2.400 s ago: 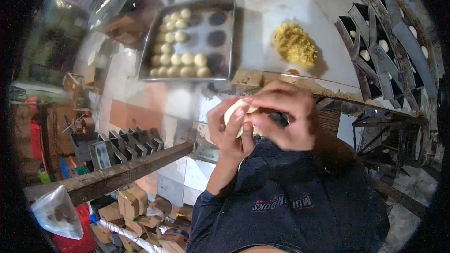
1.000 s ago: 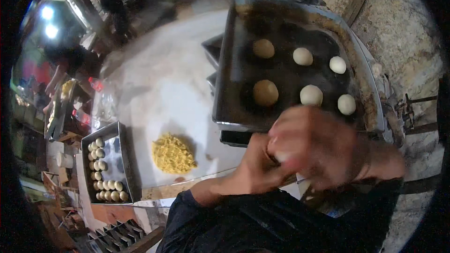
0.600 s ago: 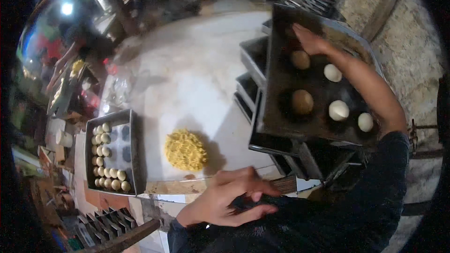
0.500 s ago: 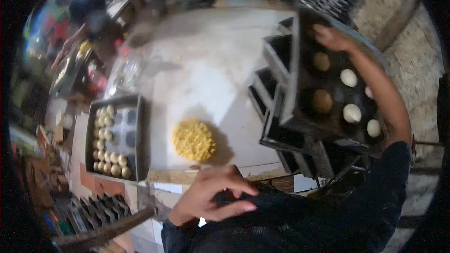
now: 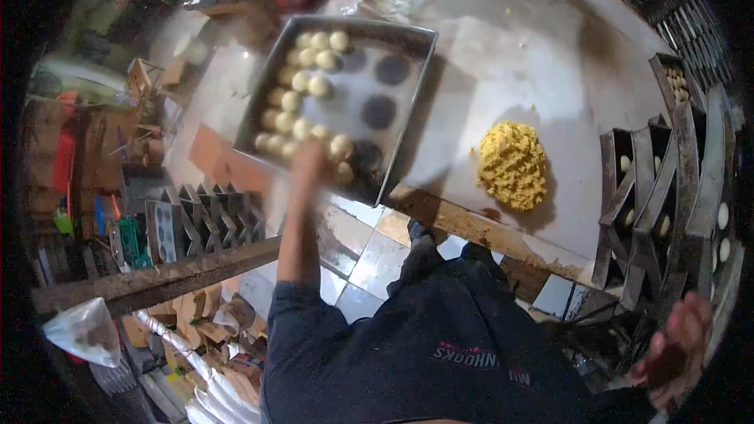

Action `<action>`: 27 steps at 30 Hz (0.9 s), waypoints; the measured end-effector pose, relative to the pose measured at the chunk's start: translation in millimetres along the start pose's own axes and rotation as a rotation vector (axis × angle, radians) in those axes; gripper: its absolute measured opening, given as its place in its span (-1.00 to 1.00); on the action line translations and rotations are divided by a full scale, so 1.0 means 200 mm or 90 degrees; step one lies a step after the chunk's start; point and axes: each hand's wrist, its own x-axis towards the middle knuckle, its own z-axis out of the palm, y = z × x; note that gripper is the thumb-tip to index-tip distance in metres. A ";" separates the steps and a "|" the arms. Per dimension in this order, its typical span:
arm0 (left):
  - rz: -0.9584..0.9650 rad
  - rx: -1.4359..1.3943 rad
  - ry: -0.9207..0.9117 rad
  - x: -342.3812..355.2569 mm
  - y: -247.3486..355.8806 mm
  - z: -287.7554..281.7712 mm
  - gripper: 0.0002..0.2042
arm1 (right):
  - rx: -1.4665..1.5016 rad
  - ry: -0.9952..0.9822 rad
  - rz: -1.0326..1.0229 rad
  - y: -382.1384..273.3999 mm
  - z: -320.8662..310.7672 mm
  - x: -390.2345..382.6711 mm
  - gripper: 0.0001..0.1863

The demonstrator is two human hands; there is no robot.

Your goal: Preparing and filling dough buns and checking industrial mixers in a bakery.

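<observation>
Left hand (image 5: 312, 159) low over the near edge of a deep metal tray (image 5: 345, 110), among pale dough balls (image 5: 317, 85) clustered along its left and near sides; too blurred to tell whether closed on one. Right hand (image 5: 679, 349) open, palm showing, nothing visible in it, well to the right of the tray and closer in. Judging by this pose, at the step of taking a dough ball; calling next for a light pinch, sparing the neighbours. Right of the tray, on the tabletop (image 5: 550, 63), a heap of yellow shreds (image 5: 512, 165). Far right of the tray, stacked metal tins (image 5: 707, 173), insides mostly hidden by their walls, with pale lumps, perhaps dough, just showing.
</observation>
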 end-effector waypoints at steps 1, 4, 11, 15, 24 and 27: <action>-0.040 0.094 -0.056 0.03 -0.09 0.06 -0.67 | 0.008 -0.103 -0.026 -0.09 -0.03 0.01 -0.66; -0.145 0.216 -0.107 0.03 -0.14 0.15 -0.61 | 0.132 0.064 0.020 -0.06 0.17 0.28 -0.70; -0.079 -0.121 0.169 -0.09 0.53 -0.01 -0.68 | 0.462 0.227 0.083 -0.26 0.55 0.34 -0.82; 0.191 -0.598 0.148 -0.28 1.34 -0.22 -0.55 | 0.767 0.188 0.377 -0.41 0.85 0.29 -0.75; 0.247 -0.919 -0.236 -0.57 2.05 -0.36 -0.38 | 0.740 0.350 0.204 -0.26 1.00 0.04 -0.43; 0.164 -0.946 -0.055 -0.65 2.12 -0.33 -0.60 | 0.767 0.431 0.273 -0.37 0.88 -0.01 -0.46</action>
